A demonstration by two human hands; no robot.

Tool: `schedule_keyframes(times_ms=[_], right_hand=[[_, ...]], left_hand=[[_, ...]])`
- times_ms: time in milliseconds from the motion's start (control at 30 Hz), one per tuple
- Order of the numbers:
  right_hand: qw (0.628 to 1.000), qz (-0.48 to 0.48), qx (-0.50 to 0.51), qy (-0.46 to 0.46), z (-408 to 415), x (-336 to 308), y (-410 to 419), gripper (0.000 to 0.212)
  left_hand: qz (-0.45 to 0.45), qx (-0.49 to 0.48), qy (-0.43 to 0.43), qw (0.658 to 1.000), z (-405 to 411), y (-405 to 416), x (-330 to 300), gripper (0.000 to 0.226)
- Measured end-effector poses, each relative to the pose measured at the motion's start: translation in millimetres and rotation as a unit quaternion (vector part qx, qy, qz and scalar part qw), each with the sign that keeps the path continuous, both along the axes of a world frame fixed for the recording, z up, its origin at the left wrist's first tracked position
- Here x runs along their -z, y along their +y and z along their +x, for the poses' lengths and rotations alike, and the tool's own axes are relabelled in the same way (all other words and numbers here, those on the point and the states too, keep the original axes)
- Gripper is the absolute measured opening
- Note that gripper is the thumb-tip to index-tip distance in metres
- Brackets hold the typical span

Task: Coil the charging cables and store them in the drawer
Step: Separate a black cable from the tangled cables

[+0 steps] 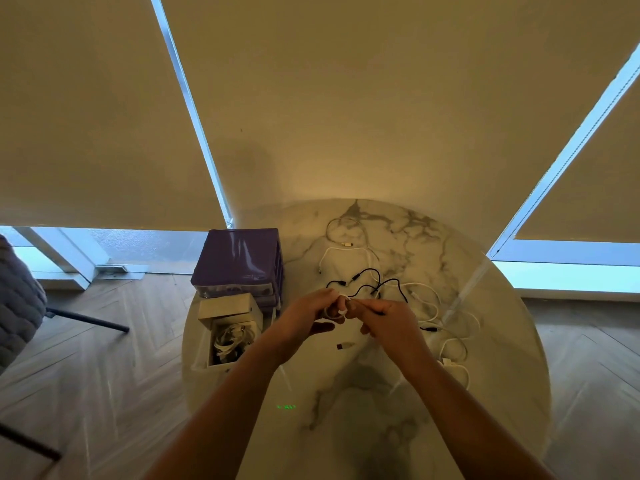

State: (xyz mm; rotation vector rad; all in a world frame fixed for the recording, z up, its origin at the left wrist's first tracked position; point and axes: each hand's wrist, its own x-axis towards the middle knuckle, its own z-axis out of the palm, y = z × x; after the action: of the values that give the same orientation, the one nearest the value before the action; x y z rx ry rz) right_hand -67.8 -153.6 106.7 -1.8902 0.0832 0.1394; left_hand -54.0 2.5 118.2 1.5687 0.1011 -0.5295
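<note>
Working over the round white marble table [363, 427], we keep the purple plastic drawer unit [239, 261] at its left edge, one pale drawer [230, 336] pulled out toward us and already holding coiled white cables, so finished coils drop straight in. Loose black and white charging cables [388, 289] sprawl across the far and right parts of the tabletop, awaiting their turn. Our left hand [308, 315] curls its fingers around a small white cable coil [341, 311], while our right hand [384, 318] pinches the cable's free end, probably to wind it snug.
</note>
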Motion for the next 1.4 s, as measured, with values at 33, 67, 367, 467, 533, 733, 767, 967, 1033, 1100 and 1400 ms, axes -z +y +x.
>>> schedule_keyframes(times_ms=[33, 67, 367, 467, 533, 733, 767, 967, 1033, 1100, 1400], right_hand=[[1.0, 0.004, -0.002, 0.002, 0, -1, 0, 0.013], [1.0, 0.009, -0.001, 0.004, 0, -2, 0, 0.012], [0.998, -0.02, 0.055, 0.011, -1, -3, -3, 0.007], [0.995, -0.058, 0.076, 0.008, -3, -1, -5, 0.01], [0.994, -0.072, 0.085, 0.009, -3, -1, -6, 0.011], [0.995, -0.005, 0.084, 0.044, -2, -4, -3, 0.011], [0.996, 0.003, 0.076, 0.052, -3, -5, -2, 0.01], [0.996, 0.032, 0.051, 0.066, -6, -12, -1, 0.011], [0.996, 0.032, 0.052, 0.059, -6, -11, 0, 0.01], [0.997, 0.02, 0.056, 0.043, -7, -11, 2, 0.007], [0.997, -0.055, 0.057, -0.011, -5, -7, 3, 0.011]], left_hand=[[0.001, 0.002, -0.001, 1.0, 1, 0, 0, 0.036], [0.008, 0.011, -0.005, 1.0, 1, 1, 0, 0.036], [0.236, 0.005, -0.147, 0.961, 8, 7, 8, 0.017], [0.234, -0.012, -0.149, 0.961, 7, 11, 8, 0.024], [0.195, 0.01, -0.132, 0.972, 5, 12, 5, 0.025], [0.037, -0.004, -0.019, 0.999, -1, 9, 0, 0.018], [0.013, -0.011, -0.002, 1.0, -2, 9, -1, 0.019], [-0.004, -0.058, -0.017, 0.998, -2, 13, 0, 0.021], [0.034, -0.039, -0.039, 0.998, -2, 14, 1, 0.021], [0.062, -0.012, -0.055, 0.997, -3, 12, 0, 0.019], [0.209, 0.005, -0.152, 0.966, -2, 11, 5, 0.018]])
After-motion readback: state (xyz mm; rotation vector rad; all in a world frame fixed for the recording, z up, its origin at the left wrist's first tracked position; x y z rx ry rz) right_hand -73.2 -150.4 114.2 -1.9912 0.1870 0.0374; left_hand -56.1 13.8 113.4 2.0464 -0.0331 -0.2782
